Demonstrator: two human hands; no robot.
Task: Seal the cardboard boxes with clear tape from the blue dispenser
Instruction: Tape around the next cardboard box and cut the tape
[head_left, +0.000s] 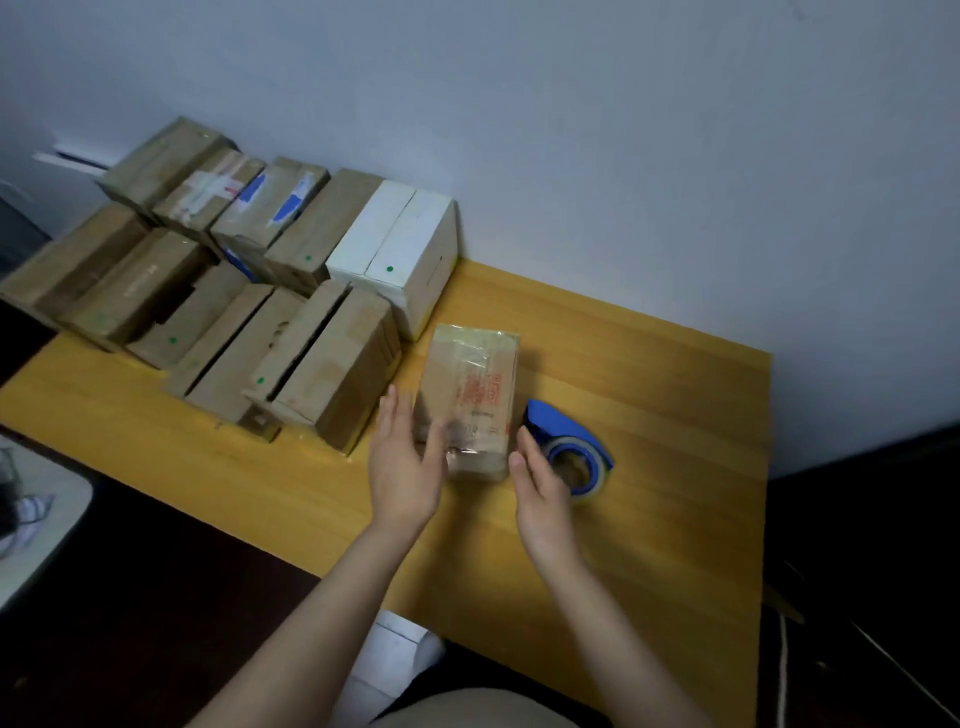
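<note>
Left hand (402, 467) and right hand (540, 483), fingers straight and holding nothing, flank the cardboard box (470, 395). It is probably light, stiff and tape-slick, so grip its long sides. The blue dispenser (569, 447) lies at its four o'clock.

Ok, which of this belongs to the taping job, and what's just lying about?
Job: taped box mid-view; blue dispenser beside it; brown boxes stacked at left; white box, probably.
Lying about: pale surface with cords at the left edge; white object at bottom centre.
</note>
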